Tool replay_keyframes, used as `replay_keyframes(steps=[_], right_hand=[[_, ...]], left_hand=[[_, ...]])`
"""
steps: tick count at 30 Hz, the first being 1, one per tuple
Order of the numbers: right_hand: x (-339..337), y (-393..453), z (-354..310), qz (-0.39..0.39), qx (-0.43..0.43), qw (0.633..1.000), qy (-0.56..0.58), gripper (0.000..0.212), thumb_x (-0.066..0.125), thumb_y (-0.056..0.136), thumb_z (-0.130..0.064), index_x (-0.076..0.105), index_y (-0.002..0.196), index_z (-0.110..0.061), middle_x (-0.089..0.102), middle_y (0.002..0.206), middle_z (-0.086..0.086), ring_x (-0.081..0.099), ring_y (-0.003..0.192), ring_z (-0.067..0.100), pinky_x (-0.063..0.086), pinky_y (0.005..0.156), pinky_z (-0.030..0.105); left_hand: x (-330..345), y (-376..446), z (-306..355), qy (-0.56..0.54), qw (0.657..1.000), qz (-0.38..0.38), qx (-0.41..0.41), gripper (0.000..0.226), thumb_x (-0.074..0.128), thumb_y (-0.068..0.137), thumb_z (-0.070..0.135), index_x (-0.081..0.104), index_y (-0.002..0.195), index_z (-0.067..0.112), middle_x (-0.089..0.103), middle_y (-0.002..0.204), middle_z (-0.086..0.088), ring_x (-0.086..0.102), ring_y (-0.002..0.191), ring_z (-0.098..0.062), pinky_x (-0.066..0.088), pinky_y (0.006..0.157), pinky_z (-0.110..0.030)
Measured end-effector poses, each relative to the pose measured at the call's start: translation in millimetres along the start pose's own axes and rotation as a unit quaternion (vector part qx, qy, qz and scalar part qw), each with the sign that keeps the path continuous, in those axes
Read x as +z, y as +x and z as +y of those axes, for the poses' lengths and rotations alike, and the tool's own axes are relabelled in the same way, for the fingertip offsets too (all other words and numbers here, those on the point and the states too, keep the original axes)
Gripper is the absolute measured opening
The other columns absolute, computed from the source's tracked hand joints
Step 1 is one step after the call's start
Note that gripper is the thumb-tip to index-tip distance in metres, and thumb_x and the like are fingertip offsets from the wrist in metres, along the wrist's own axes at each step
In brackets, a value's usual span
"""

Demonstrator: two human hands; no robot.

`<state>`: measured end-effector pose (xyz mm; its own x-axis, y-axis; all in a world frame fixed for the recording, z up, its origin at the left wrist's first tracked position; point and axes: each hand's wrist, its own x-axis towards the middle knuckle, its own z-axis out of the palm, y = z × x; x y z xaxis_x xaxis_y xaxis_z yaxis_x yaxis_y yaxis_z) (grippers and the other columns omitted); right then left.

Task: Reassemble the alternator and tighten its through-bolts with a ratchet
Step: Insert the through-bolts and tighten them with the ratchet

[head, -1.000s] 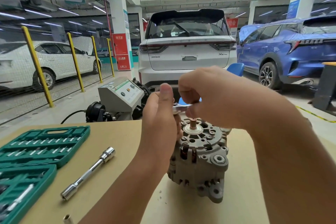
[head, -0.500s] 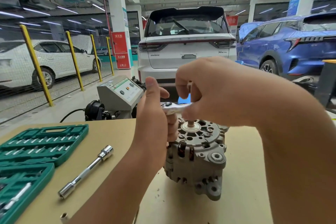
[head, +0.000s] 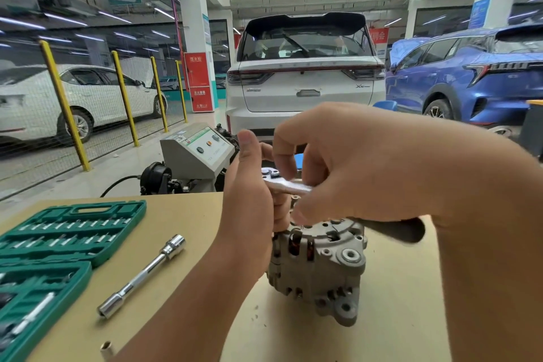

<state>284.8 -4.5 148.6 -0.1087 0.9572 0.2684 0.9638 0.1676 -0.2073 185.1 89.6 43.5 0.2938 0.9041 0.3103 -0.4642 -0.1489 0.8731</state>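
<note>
A grey cast alternator [head: 320,267] stands on the tan table [head: 396,317], its vented end facing up. A chrome ratchet [head: 282,182] lies level above its left rim, head to the left and dark grip [head: 393,231] reaching right. My right hand [head: 346,164] is shut on the ratchet's handle. My left hand [head: 249,203] wraps the ratchet head's stem and the alternator's upper left edge, thumb up. The bolt and socket under the head are hidden by my fingers.
An open green socket case [head: 58,247] fills the table's left side. A chrome extension bar [head: 141,276] lies diagonally beside it, and a small loose socket [head: 106,347] stands near the front edge. A grey test machine [head: 197,153] and parked cars stand behind the table.
The ratchet handle has swung to the right and toward me, so its dark grip now shows past the alternator's right side. My left hand stays at the ratchet head.
</note>
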Motion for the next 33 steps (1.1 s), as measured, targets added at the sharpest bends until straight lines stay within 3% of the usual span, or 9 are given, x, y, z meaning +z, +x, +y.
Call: replay_keyframes(steps=[4,10,15,20,25,28,29,30,33], right_hand=[[7,8,5,0.038,0.027,0.998,-0.045,0.021,0.069,0.088,-0.012,0.059,0.09,-0.03,0.058,0.09,-0.012,0.056,0.079,0.007,0.05,0.061,0.025],[0,0,-4,-0.008,0.003,1.0,-0.005,0.023,0.081,0.072,-0.034,0.061,0.084,-0.036,0.061,0.079,-0.017,0.056,0.064,-0.003,0.037,0.044,0.015],[9,9,3,0.046,0.037,0.997,-0.048,0.019,0.068,0.087,-0.011,0.061,0.09,-0.028,0.06,0.093,-0.01,0.06,0.085,0.015,0.056,0.072,0.032],[0,0,-6,-0.02,0.01,1.0,-0.013,0.02,0.08,0.074,-0.036,0.062,0.084,-0.037,0.061,0.083,-0.021,0.057,0.068,-0.004,0.037,0.045,0.01],[7,7,4,0.051,0.046,0.997,-0.04,0.018,0.068,0.086,-0.012,0.058,0.085,-0.028,0.058,0.09,-0.01,0.059,0.085,0.016,0.057,0.075,0.038],[4,4,1,0.022,0.026,0.999,-0.033,0.022,0.077,0.078,-0.027,0.057,0.086,-0.031,0.061,0.086,-0.012,0.059,0.077,0.004,0.047,0.056,0.017],[2,2,0,0.004,0.019,1.0,-0.024,0.027,0.08,0.073,-0.033,0.057,0.088,-0.036,0.06,0.092,-0.022,0.058,0.078,-0.003,0.039,0.047,0.011],[0,0,-1,-0.003,0.017,1.0,-0.013,0.031,0.082,0.07,-0.035,0.057,0.089,-0.039,0.058,0.095,-0.029,0.057,0.076,-0.007,0.035,0.043,0.009],[2,2,8,0.034,0.026,0.999,-0.006,0.023,0.074,0.083,-0.016,0.058,0.087,-0.033,0.06,0.086,-0.013,0.057,0.071,0.003,0.047,0.053,0.021]], left_hand=[[-1,0,1,-0.005,0.999,-0.049,-0.005,0.066,0.041,0.077,0.081,0.047,0.095,0.018,0.027,0.047,0.009,0.018,0.039,-0.011,0.021,0.04,-0.019],[-1,0,-3,0.033,0.999,0.004,0.019,0.066,0.044,0.072,0.082,0.06,0.094,0.022,0.043,0.055,-0.008,0.041,0.051,-0.022,0.037,0.043,-0.025],[-2,-2,-1,0.001,0.999,-0.037,0.03,0.066,0.046,0.077,0.081,0.047,0.092,0.016,0.03,0.044,0.011,0.022,0.037,-0.01,0.023,0.039,-0.019],[0,-1,-5,0.023,0.999,0.023,0.038,0.061,0.049,0.071,0.086,0.064,0.078,0.028,0.045,0.049,0.0,0.041,0.042,-0.017,0.036,0.043,-0.024],[0,-2,-2,-0.009,0.999,-0.022,0.03,0.065,0.048,0.075,0.081,0.048,0.088,0.017,0.029,0.043,0.01,0.022,0.035,-0.01,0.023,0.038,-0.019],[1,0,-3,0.016,0.999,0.007,0.029,0.069,0.045,0.08,0.084,0.052,0.089,0.016,0.035,0.043,0.006,0.028,0.034,-0.012,0.026,0.038,-0.02],[0,1,-4,0.021,0.999,0.024,0.026,0.07,0.045,0.081,0.084,0.054,0.09,0.015,0.037,0.044,0.004,0.03,0.035,-0.014,0.027,0.037,-0.021],[0,2,-4,0.021,0.999,0.035,0.022,0.069,0.044,0.081,0.083,0.054,0.091,0.015,0.037,0.044,0.003,0.031,0.036,-0.015,0.028,0.037,-0.023],[0,3,-2,0.005,1.0,0.015,0.016,0.059,0.043,0.085,0.078,0.049,0.088,0.019,0.031,0.041,0.007,0.026,0.034,-0.011,0.025,0.037,-0.023]])
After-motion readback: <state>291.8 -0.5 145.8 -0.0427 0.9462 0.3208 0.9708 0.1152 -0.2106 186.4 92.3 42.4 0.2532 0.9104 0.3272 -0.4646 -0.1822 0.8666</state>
